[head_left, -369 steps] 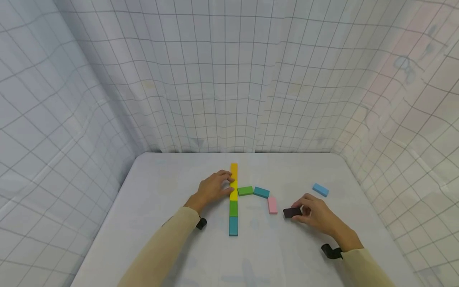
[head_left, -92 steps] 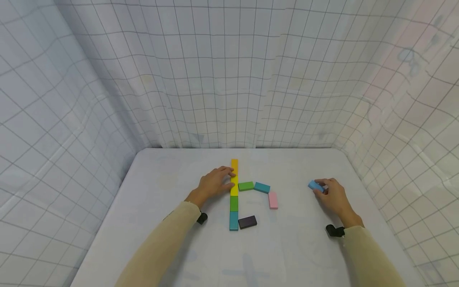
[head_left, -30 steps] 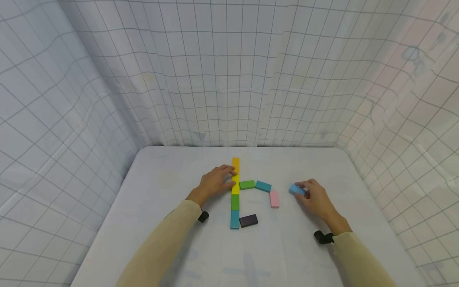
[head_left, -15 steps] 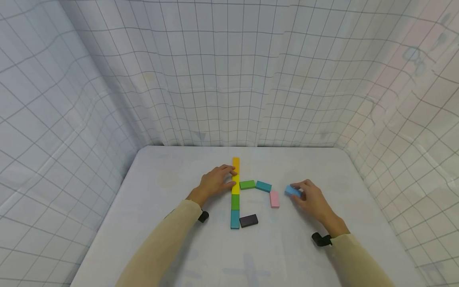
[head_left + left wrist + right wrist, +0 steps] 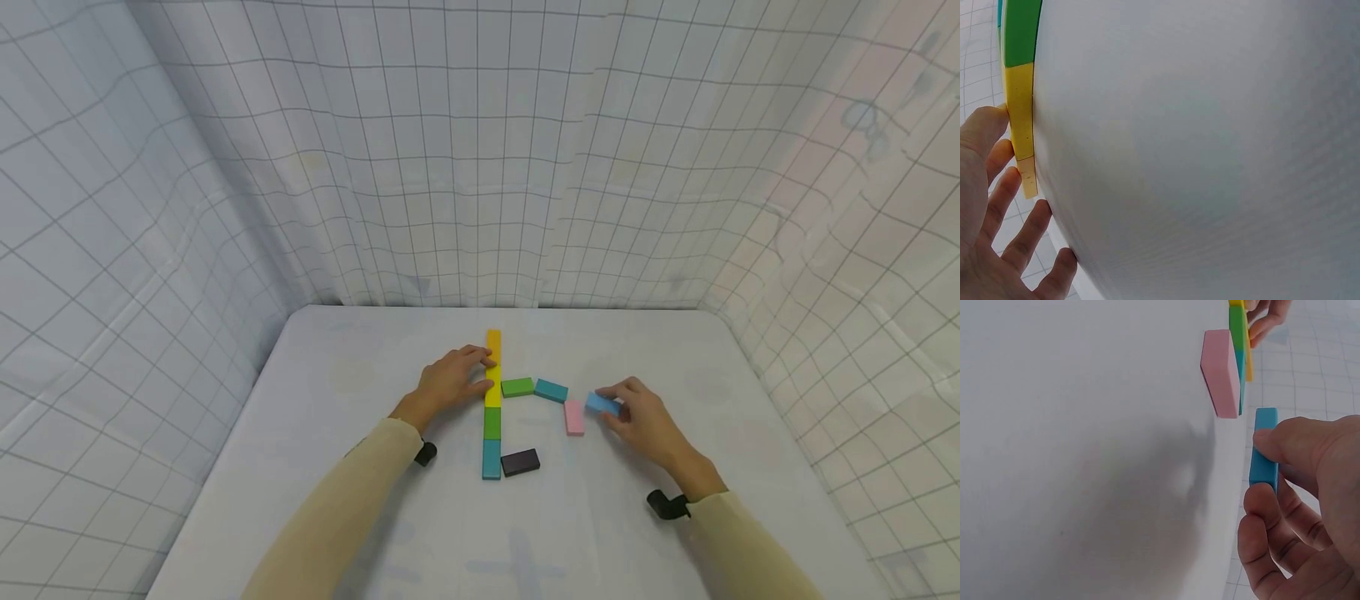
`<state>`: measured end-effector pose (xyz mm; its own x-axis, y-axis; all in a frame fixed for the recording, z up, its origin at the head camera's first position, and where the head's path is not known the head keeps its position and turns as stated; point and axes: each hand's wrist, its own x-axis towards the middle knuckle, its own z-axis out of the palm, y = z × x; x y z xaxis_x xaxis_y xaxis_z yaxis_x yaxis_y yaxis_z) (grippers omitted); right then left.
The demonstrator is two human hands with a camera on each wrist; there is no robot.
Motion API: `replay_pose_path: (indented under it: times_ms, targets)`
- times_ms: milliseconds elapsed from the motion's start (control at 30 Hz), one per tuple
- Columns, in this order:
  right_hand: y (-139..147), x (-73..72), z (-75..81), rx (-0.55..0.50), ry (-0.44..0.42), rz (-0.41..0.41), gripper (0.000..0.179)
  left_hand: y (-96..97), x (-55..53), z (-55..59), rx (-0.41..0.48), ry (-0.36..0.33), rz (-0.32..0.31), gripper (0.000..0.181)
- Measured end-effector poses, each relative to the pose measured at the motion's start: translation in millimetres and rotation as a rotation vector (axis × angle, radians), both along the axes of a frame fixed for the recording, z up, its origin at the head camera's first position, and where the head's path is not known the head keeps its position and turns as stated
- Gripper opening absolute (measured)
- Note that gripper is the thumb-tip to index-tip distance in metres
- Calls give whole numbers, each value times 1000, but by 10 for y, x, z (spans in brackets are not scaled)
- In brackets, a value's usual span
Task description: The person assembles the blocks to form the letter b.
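Observation:
My right hand (image 5: 643,423) pinches a light blue block (image 5: 602,404) between thumb and fingers, just right of a pink block (image 5: 573,418). In the right wrist view, the block (image 5: 1264,453) has a gap between it and the pink block (image 5: 1221,375). My left hand (image 5: 450,379) rests with loosely spread fingers against two yellow blocks (image 5: 494,342) at the far part of a straight column. Nearer in that column lie a green block (image 5: 492,423) and a teal block (image 5: 491,460). A second green block (image 5: 517,387) and teal block (image 5: 551,390) curve from the column toward the pink one.
A black block (image 5: 521,462) lies slightly angled beside the column's near end. The white table (image 5: 360,517) is enclosed at the back and sides by a grid-patterned curtain (image 5: 480,167).
Over the sequence, the black block went from my right hand to beside the column's near end. My right hand then took the light blue block at the right and brought it left. My left hand stayed.

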<state>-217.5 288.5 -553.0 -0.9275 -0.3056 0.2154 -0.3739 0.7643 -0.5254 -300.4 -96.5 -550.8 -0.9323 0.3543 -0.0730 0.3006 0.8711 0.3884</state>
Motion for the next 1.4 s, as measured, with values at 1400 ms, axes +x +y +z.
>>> replay_pose_path:
  times_ms: [1400]
  targets:
    - [-316, 175, 141, 34, -64, 200, 37, -10, 30, 13, 29, 14, -5, 40]
